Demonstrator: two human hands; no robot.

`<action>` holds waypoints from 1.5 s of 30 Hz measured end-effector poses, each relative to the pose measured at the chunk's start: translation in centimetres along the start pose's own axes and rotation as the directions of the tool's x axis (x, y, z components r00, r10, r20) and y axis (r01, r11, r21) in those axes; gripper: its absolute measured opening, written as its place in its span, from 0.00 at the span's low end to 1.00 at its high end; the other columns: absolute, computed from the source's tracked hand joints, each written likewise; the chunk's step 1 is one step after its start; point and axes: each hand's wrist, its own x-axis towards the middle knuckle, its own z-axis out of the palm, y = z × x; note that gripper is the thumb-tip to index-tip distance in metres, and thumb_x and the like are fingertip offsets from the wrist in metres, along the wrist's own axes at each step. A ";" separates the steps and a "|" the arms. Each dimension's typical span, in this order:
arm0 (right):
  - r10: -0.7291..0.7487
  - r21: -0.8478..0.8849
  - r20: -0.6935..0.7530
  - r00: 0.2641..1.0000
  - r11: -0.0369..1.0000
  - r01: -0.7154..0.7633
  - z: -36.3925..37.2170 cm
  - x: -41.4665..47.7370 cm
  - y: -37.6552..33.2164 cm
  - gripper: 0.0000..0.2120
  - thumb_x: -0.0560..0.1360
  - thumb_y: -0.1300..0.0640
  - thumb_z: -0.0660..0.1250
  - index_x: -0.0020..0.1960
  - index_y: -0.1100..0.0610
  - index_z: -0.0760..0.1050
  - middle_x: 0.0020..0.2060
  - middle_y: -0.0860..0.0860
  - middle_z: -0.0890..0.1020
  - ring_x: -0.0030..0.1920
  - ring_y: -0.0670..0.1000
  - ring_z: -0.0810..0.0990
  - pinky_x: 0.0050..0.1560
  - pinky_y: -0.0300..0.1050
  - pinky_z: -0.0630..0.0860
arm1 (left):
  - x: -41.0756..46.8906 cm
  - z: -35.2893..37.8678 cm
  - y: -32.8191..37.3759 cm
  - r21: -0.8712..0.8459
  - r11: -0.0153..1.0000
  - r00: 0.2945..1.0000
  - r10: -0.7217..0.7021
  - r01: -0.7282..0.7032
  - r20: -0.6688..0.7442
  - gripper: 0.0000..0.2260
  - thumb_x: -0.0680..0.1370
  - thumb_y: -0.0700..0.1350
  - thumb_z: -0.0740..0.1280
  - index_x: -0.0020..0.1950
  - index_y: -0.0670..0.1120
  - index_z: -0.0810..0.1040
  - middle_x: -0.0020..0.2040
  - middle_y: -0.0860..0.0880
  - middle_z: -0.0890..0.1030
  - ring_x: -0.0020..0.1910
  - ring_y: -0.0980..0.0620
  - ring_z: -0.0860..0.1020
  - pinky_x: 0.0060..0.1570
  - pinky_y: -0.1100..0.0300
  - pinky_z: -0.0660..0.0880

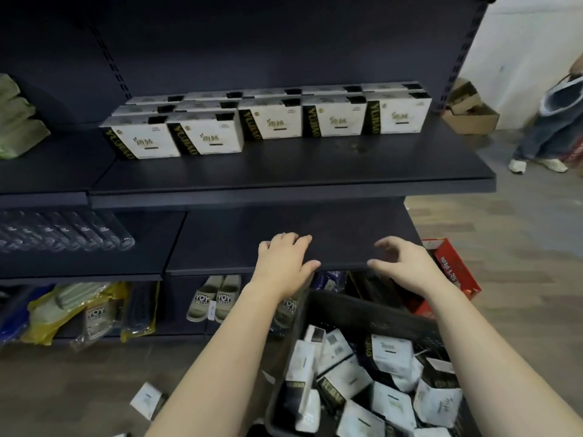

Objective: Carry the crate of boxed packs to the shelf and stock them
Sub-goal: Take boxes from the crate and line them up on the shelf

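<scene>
The crate (362, 307) of loose packs (391, 351) lies below both hands, just in front of the lower shelf's (220, 241) front edge. The left hand (285, 263) is flat and empty at that edge. The right hand (400, 263), loosely curled and empty, hangs over the crate and is the nearer one.

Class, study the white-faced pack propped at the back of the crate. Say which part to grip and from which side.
Probably its top edge, from above: the pack leans near upright in the crate, top free, lower part wedged among neighbouring packs. Pinch front and back faces; the right hand is nearest.
</scene>
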 end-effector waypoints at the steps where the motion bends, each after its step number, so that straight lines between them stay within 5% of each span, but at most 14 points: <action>1: 0.005 -0.006 0.022 1.000 1.000 -0.005 -0.2 -0.6 1.2 0.23 0.74 0.46 0.72 0.66 0.51 0.74 0.60 0.47 0.79 0.61 0.50 0.76 0.56 0.45 0.73 | -0.5 0.7 1.0 -0.003 1.000 1.000 -0.010 0.010 0.008 0.26 0.82 0.59 0.55 0.78 0.53 0.58 0.75 0.49 0.63 0.75 0.46 0.59 0.69 0.47 0.58; 21: 0.014 -0.102 0.281 0.960 0.995 0.015 3.5 -7.5 11.0 0.26 0.73 0.48 0.73 0.69 0.52 0.72 0.65 0.50 0.76 0.65 0.52 0.75 0.60 0.45 0.72 | -10.5 8.9 7.2 -0.042 0.967 0.959 -0.244 0.252 0.143 0.26 0.81 0.59 0.57 0.77 0.53 0.60 0.73 0.49 0.66 0.73 0.47 0.62 0.68 0.47 0.58; 45: 0.297 -0.192 0.389 0.872 0.952 -0.239 8.8 -13.4 18.5 0.28 0.71 0.51 0.74 0.69 0.52 0.71 0.66 0.53 0.75 0.64 0.53 0.75 0.56 0.45 0.74 | -11.6 16.6 9.4 0.000 0.997 0.929 -0.070 0.075 0.363 0.26 0.80 0.60 0.59 0.76 0.52 0.61 0.72 0.48 0.67 0.72 0.46 0.63 0.67 0.46 0.60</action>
